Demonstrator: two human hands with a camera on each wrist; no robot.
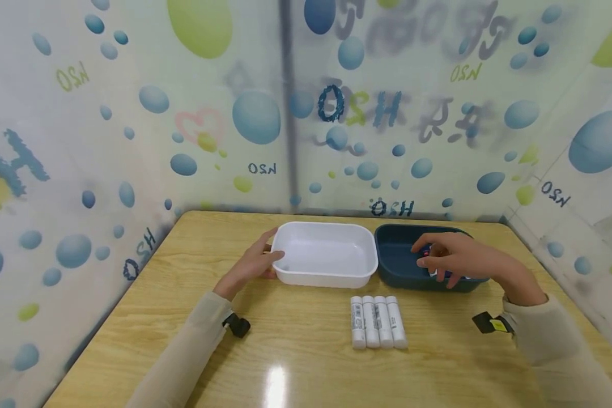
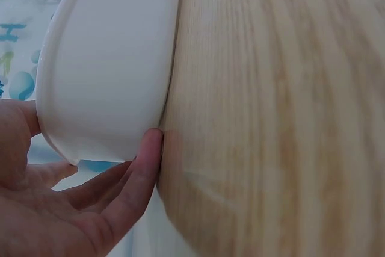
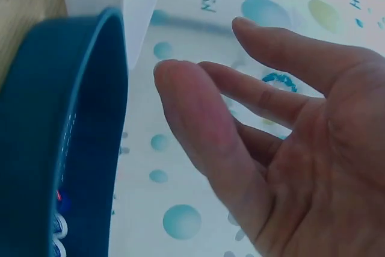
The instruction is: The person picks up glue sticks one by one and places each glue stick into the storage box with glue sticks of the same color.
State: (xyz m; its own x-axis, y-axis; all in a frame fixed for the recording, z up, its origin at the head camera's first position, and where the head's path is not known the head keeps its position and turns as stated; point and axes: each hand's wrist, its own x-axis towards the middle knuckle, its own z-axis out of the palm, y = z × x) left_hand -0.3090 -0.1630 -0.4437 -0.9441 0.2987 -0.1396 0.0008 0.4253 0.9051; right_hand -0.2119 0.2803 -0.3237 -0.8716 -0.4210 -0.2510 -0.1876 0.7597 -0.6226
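Note:
A white rectangular plastic basin (image 1: 331, 255) stands near the back of the wooden table. My left hand (image 1: 252, 262) grips its left end, the thumb over the rim and the other fingers (image 2: 144, 167) along the outside wall. Against the basin's right end is a dark blue bin (image 1: 395, 252). Over that bin hovers my right hand (image 1: 456, 255), fingers loosely bent and apart, holding nothing. Small items with white round ends (image 3: 59, 226) lie inside the bin, partly hidden behind the hand and the wall.
Several white capped tubes (image 1: 369, 323) lie side by side in front of the two containers. Behind the table (image 1: 285, 334) hangs a patterned curtain (image 1: 209, 181) close to its back edge, with more patterned sheeting on both sides.

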